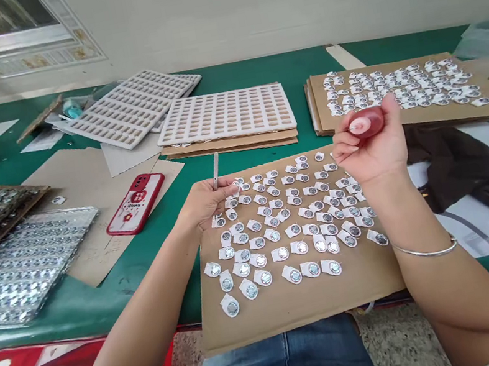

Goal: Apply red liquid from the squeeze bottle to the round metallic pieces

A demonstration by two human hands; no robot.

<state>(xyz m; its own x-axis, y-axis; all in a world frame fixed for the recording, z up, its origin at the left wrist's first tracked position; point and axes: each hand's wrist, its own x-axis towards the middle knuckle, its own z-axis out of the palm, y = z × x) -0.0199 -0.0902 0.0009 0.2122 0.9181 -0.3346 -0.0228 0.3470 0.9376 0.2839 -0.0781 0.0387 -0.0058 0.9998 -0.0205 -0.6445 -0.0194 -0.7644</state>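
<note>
My left hand (210,201) is closed around a thin grey tool (216,171), probably tweezers, its upper end pointing up. The fingertips are at the far left part of a brown cardboard sheet (304,308), by a small white tab (233,202); whether they grip a tab I cannot tell. Raised above the sheet's right side, my right hand (379,153) is wrapped around a dark red squeeze bottle (373,120) with a pink nozzle end facing left. Many white tabs with round silvery discs (264,278) lie in loose rows on the sheet, which rests partly over my lap.
White slotted trays (225,114) sit at the back of the green table (144,257). A red-cased phone (135,204) lies left. Another tab-covered cardboard stack (326,124) is back right, near dark cloth (464,169). A plastic tray of silvery pieces (28,271) is far left.
</note>
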